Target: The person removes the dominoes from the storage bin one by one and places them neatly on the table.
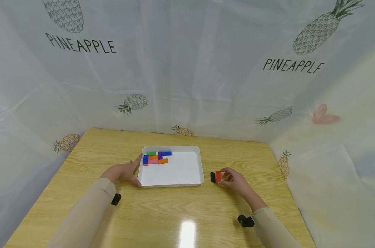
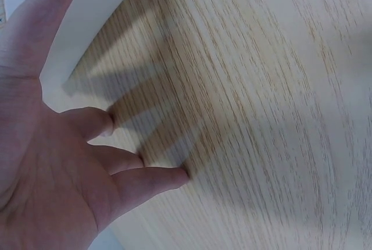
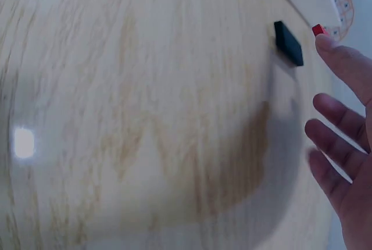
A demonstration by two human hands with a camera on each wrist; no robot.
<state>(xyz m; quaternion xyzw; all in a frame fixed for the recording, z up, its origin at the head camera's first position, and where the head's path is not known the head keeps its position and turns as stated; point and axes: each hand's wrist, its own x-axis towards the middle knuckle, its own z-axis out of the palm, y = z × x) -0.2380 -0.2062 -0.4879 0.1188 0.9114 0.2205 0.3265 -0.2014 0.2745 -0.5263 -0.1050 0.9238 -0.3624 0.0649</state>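
A white tray (image 1: 182,172) lies on the wooden table, with several coloured blocks (image 1: 152,161) flat together in its upper left part. My left hand (image 1: 122,171) rests against the tray's left side, thumb and forefinger spread along it. In the left wrist view its other fingers (image 2: 154,181) reach out over the tabletop. Right of the tray, my right hand (image 1: 236,181) pinches a red block (image 1: 218,176) between thumb and forefinger. A black block (image 1: 212,177) lies on the table just left of the red one. Only a corner of the red block (image 3: 318,29) shows past the thumb in the right wrist view.
A pale curtain (image 1: 187,69) printed with pineapples hangs behind the wooden table (image 1: 162,213) and at its sides. Black wrist-worn pieces show at the left wrist (image 1: 116,199) and right wrist (image 1: 246,221). Light glares off the tabletop near the front.
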